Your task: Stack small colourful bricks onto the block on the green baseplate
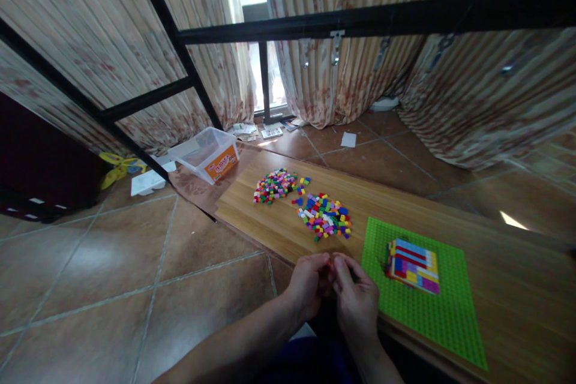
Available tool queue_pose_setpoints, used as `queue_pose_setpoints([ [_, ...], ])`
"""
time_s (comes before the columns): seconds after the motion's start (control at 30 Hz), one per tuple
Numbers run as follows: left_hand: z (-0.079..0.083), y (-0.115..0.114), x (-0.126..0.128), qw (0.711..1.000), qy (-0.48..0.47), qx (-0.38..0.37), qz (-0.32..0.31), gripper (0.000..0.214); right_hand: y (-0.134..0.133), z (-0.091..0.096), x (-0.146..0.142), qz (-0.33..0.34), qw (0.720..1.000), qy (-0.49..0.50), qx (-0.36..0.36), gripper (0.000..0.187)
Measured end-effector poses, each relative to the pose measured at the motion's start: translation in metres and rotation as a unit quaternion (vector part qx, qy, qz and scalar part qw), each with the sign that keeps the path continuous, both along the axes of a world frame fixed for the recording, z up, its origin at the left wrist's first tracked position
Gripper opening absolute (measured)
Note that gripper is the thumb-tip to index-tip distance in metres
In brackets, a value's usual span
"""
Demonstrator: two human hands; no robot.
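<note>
Both grips pinched shut, left hand and right hand fingertips meeting at lower centre, pinched item too small to tell, loose brick pile on bench just above, green baseplate at right.

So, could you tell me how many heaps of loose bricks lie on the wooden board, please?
2: the far heap sits at the left end of the board; the near heap lies beside the green baseplate. Neither looks hidden.
</note>
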State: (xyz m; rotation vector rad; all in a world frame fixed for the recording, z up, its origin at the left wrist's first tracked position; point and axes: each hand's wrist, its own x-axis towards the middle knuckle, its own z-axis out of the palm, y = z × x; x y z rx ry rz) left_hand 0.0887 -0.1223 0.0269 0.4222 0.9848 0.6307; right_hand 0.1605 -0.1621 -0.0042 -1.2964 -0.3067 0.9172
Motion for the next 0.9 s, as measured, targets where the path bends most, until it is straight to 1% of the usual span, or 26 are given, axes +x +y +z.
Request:
queue_pose_setpoints([
  [0.1, -0.004, 0.000, -0.002, 1.000, 0.016, -0.014, 0.003, 0.028, 0.007, 0.006, 0.006, -0.043, 0.999, 0.029, 0.004, 0.031],
  [0.2, -0.007, 0.007, -0.006, 0.999, 0.028, 0.002, 0.029, 0.026, 0.014, 0.008, 0.016, -0.022, 0.995, 0.097, 0.026, 0.028],
  [0.27, -0.008, 0.017, -0.009, 0.997, 0.046, 0.040, 0.051, 0.022, 0.019, 0.009, 0.021, -0.010, 0.989, 0.146, 0.036, 0.026],
  [0.37, -0.011, 0.035, -0.014, 0.985, 0.076, 0.123, 0.091, 0.015, 0.029, 0.011, 0.027, -0.022, 0.987, 0.152, 0.045, 0.026],
  [0.5, -0.021, 0.059, -0.012, 0.955, 0.106, 0.208, 0.183, 0.011, 0.048, 0.012, 0.030, -0.078, 0.990, 0.094, 0.067, 0.021],
  [0.57, -0.027, 0.068, -0.008, 0.937, 0.133, 0.243, 0.211, 0.013, 0.057, 0.010, 0.030, -0.115, 0.989, 0.051, 0.074, 0.021],
  [0.67, -0.036, 0.073, 0.001, 0.899, 0.194, 0.317, 0.230, 0.020, 0.067, 0.004, 0.029, -0.166, 0.983, -0.023, 0.074, 0.026],
  [0.77, -0.042, 0.071, 0.008, 0.863, 0.246, 0.374, 0.232, 0.025, 0.072, -0.005, 0.028, -0.196, 0.974, -0.095, 0.061, 0.032],
  [0.9, -0.043, 0.067, 0.013, 0.841, 0.268, 0.408, 0.235, 0.031, 0.076, -0.014, 0.025, -0.198, 0.965, -0.166, 0.040, 0.040],
])
